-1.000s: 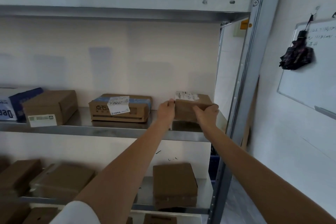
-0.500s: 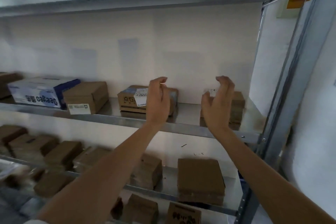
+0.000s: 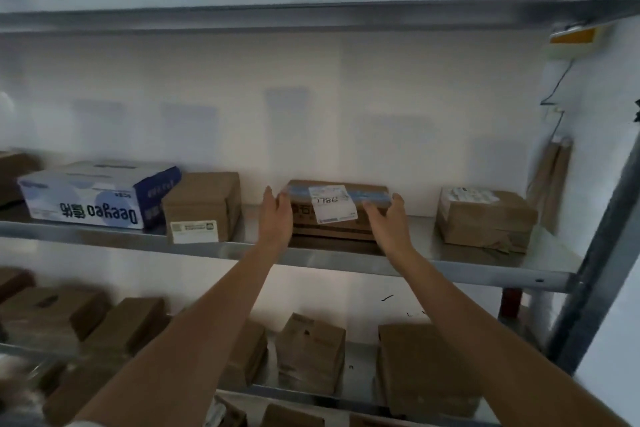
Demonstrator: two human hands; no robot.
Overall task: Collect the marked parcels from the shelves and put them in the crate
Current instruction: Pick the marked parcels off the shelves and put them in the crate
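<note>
Step in hand, as I read it: taking hold of one parcel on the middle shelf [image 3: 346, 262], pre-lift.

L to R on that shelf: blue-and-white carton [image 3: 100, 194] at 9 o'clock of the hands, plain brown box [image 3: 202, 206] w/ a small white label just beside it.

Then left hand [image 3: 277, 218], fingers straight, laid against the left end of the labelled parcel [image 3: 337, 211]. Parcel sits mid-shelf, flat, long side facing out: brown card, blue tape band across the top edge, white label w/ handwritten digits on the front.

Right hand [image 3: 388, 222] at its 3 o'clock end, fingers bent over the top corner.

Further at 3 o'clock, well apart: wrapped brown parcel [image 3: 485, 218].

Next move prob. needs both palms squeezing inward, then pulling the parcel toward the body, clear of the shelf lip. Crate not in view.
</note>
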